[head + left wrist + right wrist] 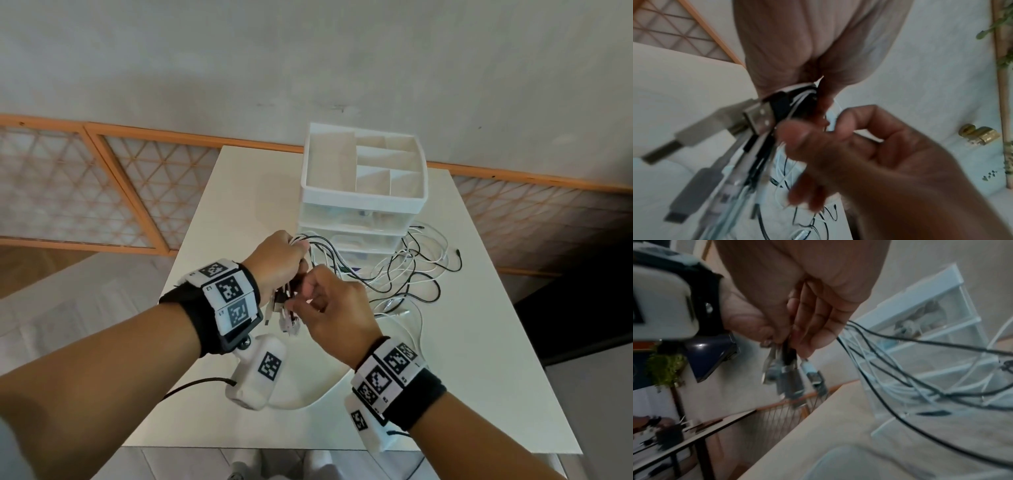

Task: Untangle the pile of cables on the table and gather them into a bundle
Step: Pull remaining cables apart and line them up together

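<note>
My left hand [291, 260] is held above the white table [239, 192] and grips a bunch of black and white cables. Their plug ends [286, 317] hang below the fist. In the left wrist view the left hand [818, 91] curls round the strands, with USB plugs [759, 116] sticking out. My right hand [303, 298] is right beside it, thumb and fingers pinching a thin cable near the plugs. The right wrist view shows the right hand [809, 331] against the hanging plugs [791, 379]. The loose cables [411, 274] trail right in a tangle on the table.
A white drawer unit [363, 197] with a divided top tray stands at the back of the table, and the tangle lies against its front and right side. A long white cable [419, 329] loops toward the front. The table's edges are near on the left and front.
</note>
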{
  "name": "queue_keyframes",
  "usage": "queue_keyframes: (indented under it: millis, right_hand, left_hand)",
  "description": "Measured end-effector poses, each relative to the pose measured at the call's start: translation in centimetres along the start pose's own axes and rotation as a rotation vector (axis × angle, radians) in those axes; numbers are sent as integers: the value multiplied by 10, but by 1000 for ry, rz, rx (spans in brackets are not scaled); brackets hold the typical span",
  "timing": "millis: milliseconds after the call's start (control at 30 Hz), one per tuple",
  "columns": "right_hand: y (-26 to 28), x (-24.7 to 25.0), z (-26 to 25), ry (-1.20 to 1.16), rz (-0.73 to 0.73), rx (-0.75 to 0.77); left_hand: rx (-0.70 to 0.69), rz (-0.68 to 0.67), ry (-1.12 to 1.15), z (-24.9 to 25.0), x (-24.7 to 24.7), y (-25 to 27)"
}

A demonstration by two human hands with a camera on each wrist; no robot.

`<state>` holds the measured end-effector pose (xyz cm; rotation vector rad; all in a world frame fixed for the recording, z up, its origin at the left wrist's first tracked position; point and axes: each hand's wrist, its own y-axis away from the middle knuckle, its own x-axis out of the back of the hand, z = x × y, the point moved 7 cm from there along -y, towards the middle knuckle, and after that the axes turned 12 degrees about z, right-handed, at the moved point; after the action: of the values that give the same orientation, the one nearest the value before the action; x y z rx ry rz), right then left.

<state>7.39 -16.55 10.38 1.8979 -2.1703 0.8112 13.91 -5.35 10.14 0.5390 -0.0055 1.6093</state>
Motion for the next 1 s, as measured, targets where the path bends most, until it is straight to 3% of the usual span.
queue_keyframes:
  millis: [100, 200, 267, 300, 367, 433, 533, 633, 733, 767, 800, 900, 933, 1000]
  right_hand:
    - [-22, 32, -14, 29, 70, 58]
    - [-46, 40, -9, 306, -86, 53]
    - [-53, 33, 0, 402, -105, 97]
    - [-57, 36, 12, 413, -58, 62]
    - [-64, 53, 56, 469, -6, -147]
    - [-61, 76, 97, 580, -36, -326]
    - [-60, 103, 128, 692, -43, -434]
    - [-92, 137, 105, 559, 108, -385]
    - [-115, 190, 64, 242, 476, -305]
    - [-115, 198, 65, 225, 512, -298]
    - [-113, 197, 69, 296, 471, -308]
    - [-94, 177, 114, 730, 129, -416]
    - [-89, 173, 122, 757, 79, -436]
    - [-95, 168, 118, 587, 93, -450]
  left_hand:
    - [-62, -35, -46, 9, 4, 8]
    - [-281, -159, -249, 29, -1, 25]
    - [-421, -212, -297, 49, -4, 41]
    - [-478, -214, -275, 60, -2, 48]
    - [-543, -180, -140, 80, 8, 56]
    - [-563, -117, 23, 96, 24, 56]
    - [-556, -74, 158, 103, 36, 50]
    - [-496, 4, 44, 82, 40, 34]
    - [-429, 130, -92, 56, 49, 17]
    - [-428, 179, -104, 53, 53, 13]
    - [-431, 229, -82, 52, 57, 11]
    - [-448, 299, 43, 60, 64, 7]
    - [-451, 299, 50, 62, 64, 6]
    - [-433, 284, 24, 61, 60, 2]
